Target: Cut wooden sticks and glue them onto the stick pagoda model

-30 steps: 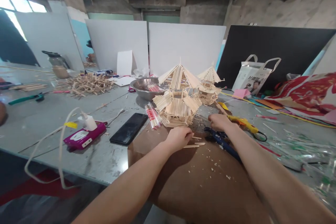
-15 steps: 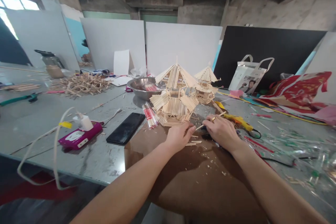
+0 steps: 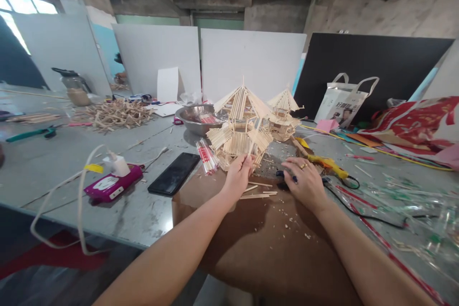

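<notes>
My left hand (image 3: 238, 174) is raised in front of the large stick pavilion model (image 3: 244, 129), its fingers pinched on a thin wooden stick (image 3: 251, 149) that points up against the model's lower roof. My right hand (image 3: 304, 179), with a ring on one finger, lies palm down with the fingers spread over dark blue-handled cutters (image 3: 283, 174). A few loose sticks (image 3: 258, 194) lie between my hands on the brown paper sheet (image 3: 272, 244). A smaller stick pavilion (image 3: 284, 114) stands just behind the large one.
A black phone (image 3: 174, 173), a pink power bank with white cable (image 3: 111, 184) and a pack of sticks (image 3: 207, 155) lie at left. A metal bowl (image 3: 195, 118) and stick pile (image 3: 116, 114) sit further back. At right are a yellow glue gun (image 3: 328, 165), white bag (image 3: 344, 100) and red cloth (image 3: 412, 124).
My left hand has lifted off the paper and carried a stick up to the model. My right hand let go of its stick and settled flat over the blue cutters.
</notes>
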`<state>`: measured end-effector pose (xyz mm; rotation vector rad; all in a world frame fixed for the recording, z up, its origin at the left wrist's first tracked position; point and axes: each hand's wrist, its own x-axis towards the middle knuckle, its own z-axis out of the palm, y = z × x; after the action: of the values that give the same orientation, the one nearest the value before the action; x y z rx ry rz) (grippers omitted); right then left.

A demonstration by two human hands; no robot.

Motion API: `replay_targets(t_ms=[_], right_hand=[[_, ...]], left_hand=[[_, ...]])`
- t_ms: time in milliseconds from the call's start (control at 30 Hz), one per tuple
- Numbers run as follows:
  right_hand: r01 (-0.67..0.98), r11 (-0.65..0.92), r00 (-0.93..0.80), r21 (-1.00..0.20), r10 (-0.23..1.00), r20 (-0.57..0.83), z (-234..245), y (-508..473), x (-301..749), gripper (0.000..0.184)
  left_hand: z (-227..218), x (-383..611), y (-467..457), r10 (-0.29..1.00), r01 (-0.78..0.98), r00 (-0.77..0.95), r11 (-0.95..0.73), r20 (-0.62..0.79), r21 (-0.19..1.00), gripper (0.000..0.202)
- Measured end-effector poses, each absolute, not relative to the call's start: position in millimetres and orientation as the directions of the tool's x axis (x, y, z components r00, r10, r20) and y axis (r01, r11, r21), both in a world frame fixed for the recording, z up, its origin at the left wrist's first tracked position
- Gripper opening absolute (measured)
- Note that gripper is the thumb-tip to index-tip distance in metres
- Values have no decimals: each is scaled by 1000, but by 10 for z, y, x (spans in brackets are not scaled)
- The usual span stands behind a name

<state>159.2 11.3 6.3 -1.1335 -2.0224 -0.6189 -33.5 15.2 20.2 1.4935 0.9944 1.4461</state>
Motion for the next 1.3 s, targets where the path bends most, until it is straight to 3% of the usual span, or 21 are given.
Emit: replay_targets(t_ms=[133,267,1000,1133,1300], right_hand=[[945,326,-219,-27,690,690,-22,219,1766,19],[959,279,-198,-44,775,600,-98,279,1841,21],[894,434,-302,-114,770,562,-145,213,1716,21],[854,454,-243,-253,779,578,-3,187,1621,21],[696,440,-82,-568,834,546,367,217,1345,23]], left_hand=[[202,-362,164,952,-100,-1,-303,305,948,28],[275,-366,143,965,-178,32,-251,260,952,25],[539,-445,278,955,-206,116,-245,272,948,38],[566,-465,294,954,-200,125,-244,271,949,38],[560,-487,318,956,-168,111,-253,273,953,39]])
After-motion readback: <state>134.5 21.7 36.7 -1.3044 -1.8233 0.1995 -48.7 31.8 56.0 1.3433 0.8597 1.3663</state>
